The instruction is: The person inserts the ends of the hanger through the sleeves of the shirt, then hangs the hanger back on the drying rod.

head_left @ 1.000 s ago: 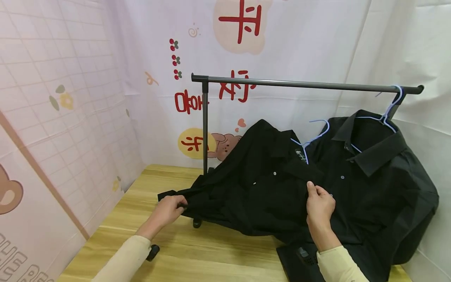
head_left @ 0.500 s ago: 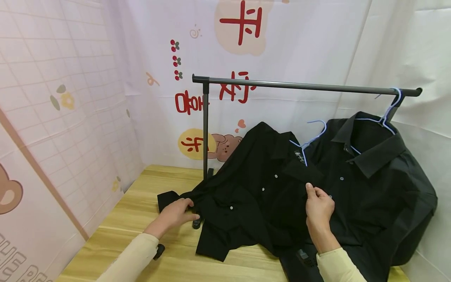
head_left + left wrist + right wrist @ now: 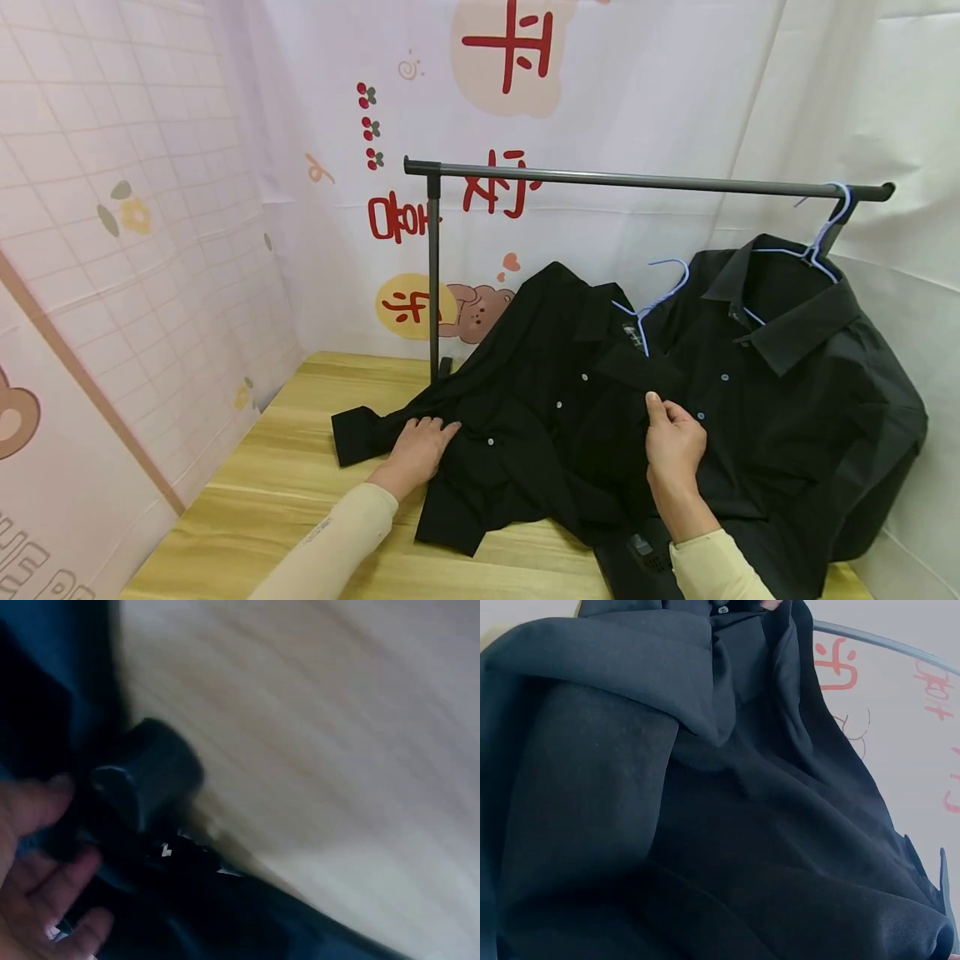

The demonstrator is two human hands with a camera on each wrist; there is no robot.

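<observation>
A black button-up shirt (image 3: 517, 375) lies half raised at the rack, a pale blue hanger (image 3: 664, 300) sticking out of its collar. My right hand (image 3: 673, 446) pinches this shirt's front edge below the collar; in the right wrist view dark folds of cloth (image 3: 765, 847) hide nearly all of the hand. Over the sleeve side, my left hand (image 3: 417, 454) rests on the cloth with loosely bent, parted fingers. The left wrist view catches the fingers (image 3: 64, 889) beside the cloth and a dark round-ended piece (image 3: 146, 776).
A grey metal rail (image 3: 622, 179) on a rack post (image 3: 433, 275) spans the back. Another black shirt (image 3: 817, 400) hangs at its right end on a blue hanger (image 3: 823, 232). Wood-grain table (image 3: 262, 500) lies underneath, with printed curtains (image 3: 337, 108) behind.
My left hand has let go of the shirt's gathered side and moved right across it. The lower front has dropped flat and the cuff lies spread out. The right hand keeps its pinch.
</observation>
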